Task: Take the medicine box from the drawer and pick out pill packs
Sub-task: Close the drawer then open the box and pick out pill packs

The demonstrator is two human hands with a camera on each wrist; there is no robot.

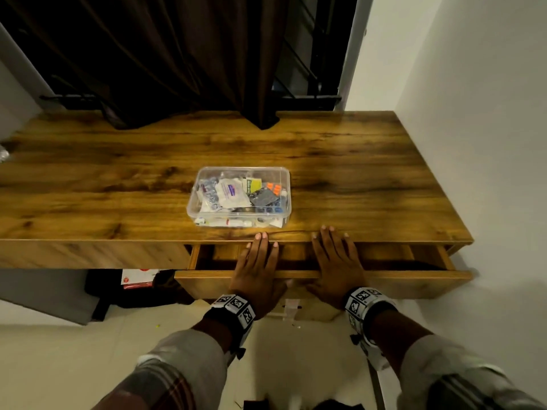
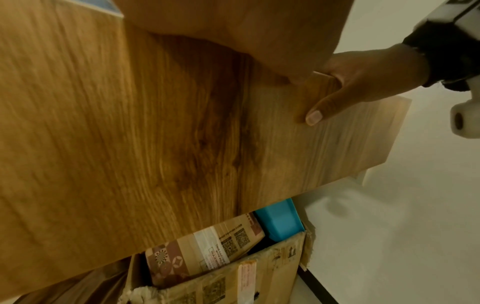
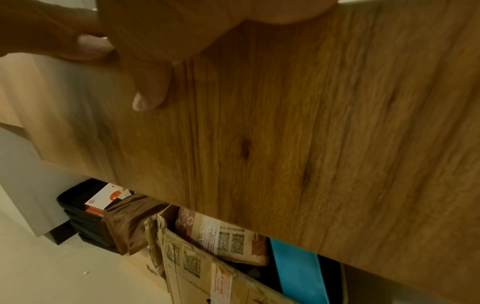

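Observation:
The clear plastic medicine box (image 1: 239, 196) stands without a lid on the wooden desk (image 1: 88, 179), near its front edge. Inside lie white sachets, a grey blister pack (image 1: 265, 198), an orange pill pack (image 1: 273, 189) and tubes. Below it the drawer (image 1: 384, 255) is partly open. My left hand (image 1: 259, 261) and right hand (image 1: 336, 261) lie flat over the top of the drawer front (image 2: 155, 144), fingers straight and reaching the desk edge. The right thumb (image 3: 150, 96) presses the drawer's outer face; so does the left thumb. Neither hand holds anything.
Under the desk sits an open cardboard box (image 2: 233, 277) with a blue container (image 2: 280, 224) in it. To its left is a black bag (image 1: 100, 288) with a white and orange packet. A dark curtain (image 1: 177, 54) hangs behind the desk, and a white wall (image 1: 473, 128) borders the right.

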